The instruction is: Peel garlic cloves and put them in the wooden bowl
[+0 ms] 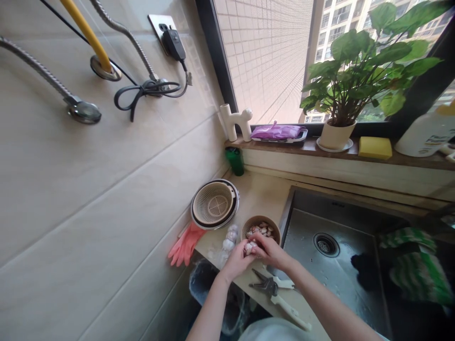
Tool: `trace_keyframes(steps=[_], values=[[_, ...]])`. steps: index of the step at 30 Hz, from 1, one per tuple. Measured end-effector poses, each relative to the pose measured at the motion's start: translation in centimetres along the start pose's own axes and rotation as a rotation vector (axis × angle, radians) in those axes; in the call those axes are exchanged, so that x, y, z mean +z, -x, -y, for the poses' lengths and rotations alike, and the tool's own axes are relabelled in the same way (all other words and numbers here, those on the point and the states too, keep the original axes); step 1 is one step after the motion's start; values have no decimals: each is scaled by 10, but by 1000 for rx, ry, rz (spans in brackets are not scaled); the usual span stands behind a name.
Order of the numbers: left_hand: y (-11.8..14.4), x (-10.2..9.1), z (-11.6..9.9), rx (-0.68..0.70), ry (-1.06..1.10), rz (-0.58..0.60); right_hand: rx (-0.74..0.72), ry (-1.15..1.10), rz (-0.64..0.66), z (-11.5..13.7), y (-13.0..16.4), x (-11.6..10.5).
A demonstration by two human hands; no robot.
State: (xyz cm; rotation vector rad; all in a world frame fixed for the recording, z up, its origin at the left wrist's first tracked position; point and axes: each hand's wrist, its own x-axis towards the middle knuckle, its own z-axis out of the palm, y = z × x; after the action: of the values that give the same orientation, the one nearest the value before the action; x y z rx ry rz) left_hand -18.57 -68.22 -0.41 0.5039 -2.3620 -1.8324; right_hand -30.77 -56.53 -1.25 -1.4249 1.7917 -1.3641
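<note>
A garlic bulb point(250, 247) is pinched between my two hands at the near rim of a round beige bowl point(244, 230). My left hand point(237, 261) grips the bulb from the left, fingers closed. My right hand point(270, 252) has its fingers curled over the bulb's top and right side, partly hiding it. Loose garlic cloves point(265, 229) lie in the bowl. Left of it, several whole garlic bulbs point(229, 239) rest in a row, seemingly in a clear bag or net. Kitchen shears point(272, 287) with white handles lie spread on the counter below my hands.
To the right is a steel sink point(302, 227) with a green-striped cloth point(415, 265). A beige colander point(214, 203) and pink rubber gloves point(186, 244) are by the tiled wall. A lined bin point(201, 279) stands below the counter edge. A potted plant point(339, 135) occupies the sill.
</note>
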Motion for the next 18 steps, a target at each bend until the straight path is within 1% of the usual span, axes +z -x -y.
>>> trace_keyframes(steps=[3, 6, 7, 9, 12, 15, 18], values=[[-2, 2, 4, -40, 16, 4, -31, 24, 21, 7, 0, 1], [-2, 5, 8, -89, 61, 7, -17, 49, 7, 10, 0, 6], [-2, 5, 8, -86, 60, -1, -8, 56, -6, 9, -1, 9], [0, 7, 6, -38, 22, -17, 28, 42, -67, 5, -1, 14], [1, 7, 1, 33, -28, -29, 75, -36, -159, 0, -4, 20], [0, 6, 0, 9, -12, -44, 105, -139, -186, -3, -8, 24], [-1, 5, 1, 0, 21, -64, 196, -325, -236, -5, -13, 27]])
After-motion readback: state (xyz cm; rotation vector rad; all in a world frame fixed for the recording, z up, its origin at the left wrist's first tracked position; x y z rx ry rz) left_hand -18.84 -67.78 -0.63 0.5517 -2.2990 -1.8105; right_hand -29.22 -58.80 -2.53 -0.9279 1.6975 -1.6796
